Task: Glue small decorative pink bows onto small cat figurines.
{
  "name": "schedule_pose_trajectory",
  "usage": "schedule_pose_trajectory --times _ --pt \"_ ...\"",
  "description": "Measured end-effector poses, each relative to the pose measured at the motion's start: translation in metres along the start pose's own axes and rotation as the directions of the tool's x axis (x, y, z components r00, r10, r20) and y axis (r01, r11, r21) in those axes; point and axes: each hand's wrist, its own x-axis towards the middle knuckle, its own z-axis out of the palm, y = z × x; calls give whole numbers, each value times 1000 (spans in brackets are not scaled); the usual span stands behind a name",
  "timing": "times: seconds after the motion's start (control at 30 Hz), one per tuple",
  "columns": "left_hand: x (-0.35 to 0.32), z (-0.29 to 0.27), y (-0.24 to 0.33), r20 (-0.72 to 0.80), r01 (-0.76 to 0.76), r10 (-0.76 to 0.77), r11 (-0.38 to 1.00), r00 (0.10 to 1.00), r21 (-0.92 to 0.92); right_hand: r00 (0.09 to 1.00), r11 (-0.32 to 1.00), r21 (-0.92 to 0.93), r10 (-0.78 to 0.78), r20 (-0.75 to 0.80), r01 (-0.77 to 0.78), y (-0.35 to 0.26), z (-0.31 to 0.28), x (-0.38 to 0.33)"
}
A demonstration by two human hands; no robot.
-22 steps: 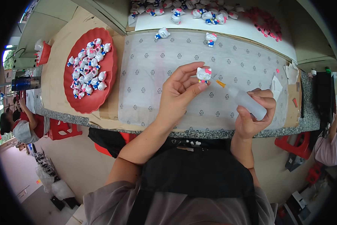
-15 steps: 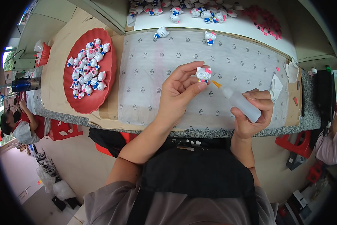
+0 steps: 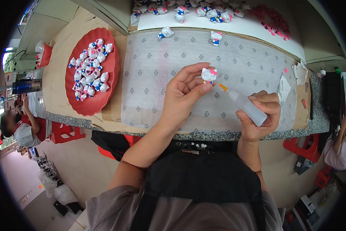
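Note:
Between thumb and fingers, my left hand pinches a small white cat figurine with a pink bow and a blue body, upright above the table. My right hand is closed round a translucent squeeze bottle, tilted so its orange nozzle points up and left. The nozzle's thin tip comes to the lower part of the figurine; whether it touches cannot be made out. Beyond my hands, one more figurine stands on the printed sheet, and another figurine lies on its side.
A red scalloped plate at the left holds many figurines. More figurines and a heap of pink pieces lie on the shelf at the back. Paper scraps lie at right. A co-worker sits far left.
The figurine in my left hand has turned slightly. The bottle in my right hand has barely shifted, its nozzle still at the figurine.

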Motion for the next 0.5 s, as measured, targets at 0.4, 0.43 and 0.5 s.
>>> schedule_pose_trajectory --times 0.4,0.43,0.5 --pt "0 -1 1 29 50 -50 999 998 -17 998 998 -21 -52 -26 51 0 2 1" --pt "0 0 1 31 51 -50 999 998 -17 998 998 -17 -54 -21 54 0 2 1" --pt "0 0 1 32 51 -50 999 998 -18 998 998 -12 -57 -14 57 0 2 1"
